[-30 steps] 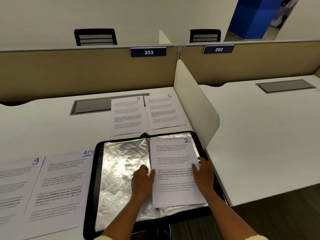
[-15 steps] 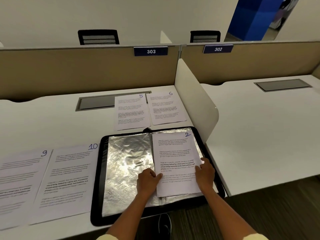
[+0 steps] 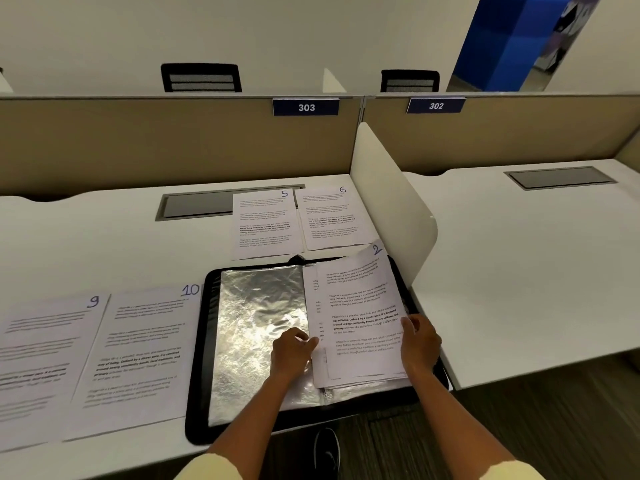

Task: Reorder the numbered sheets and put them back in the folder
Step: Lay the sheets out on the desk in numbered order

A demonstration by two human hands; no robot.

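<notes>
Item 1, folder (image 3: pixel 207 341): black zip-edged case lying open flat at my 6 o'clock, its near edge hanging over the front lip of the desk (image 3: pixel 104 244). Crinkled silver lining covers the left half and is bare there.

Item 2, sheet 2 (image 3: pixel 363 306): on the folder's right half, top of a small stack, skewed clockwise against the sheets under it so their left margins show. Its top corner, with a handwritten "2", overshoots the folder's far edge toward 1 o'clock.

Item 3, my left hand (image 3: pixel 291 355): fingers curled at the stack's left edge, pinching the paper margin.

Item 4, my right hand (image 3: pixel 420 344): thumb on top of sheet 2's right edge, fingers wrapped beneath, gripping it.

Item 5, sheet 5 (image 3: pixel 265 223) and sheet 6 (image 3: pixel 330 216): side by side at 12 o'clock, just beyond the folder, nearly touching; sheet 5 overlaps the grey cable hatch (image 3: pixel 197 206).

Item 6, sheet 10 (image 3: pixel 138 355) and sheet 9 (image 3: pixel 45 358): at 9 o'clock, sheet 10 just beside the folder's left edge, sheet 9 beyond it, cut by the frame.

Item 7, white divider (image 3: pixel 391 202): stands just right of the folder at 2 o'clock, closing that side. Open desk surface lies at 10 to 11 o'clock.

Item 8, signage: blue plates on the rear partition read "303" (image 3: pixel 306 107) and "302" (image 3: pixel 435 105). Printed body text too small to read in full
</notes>
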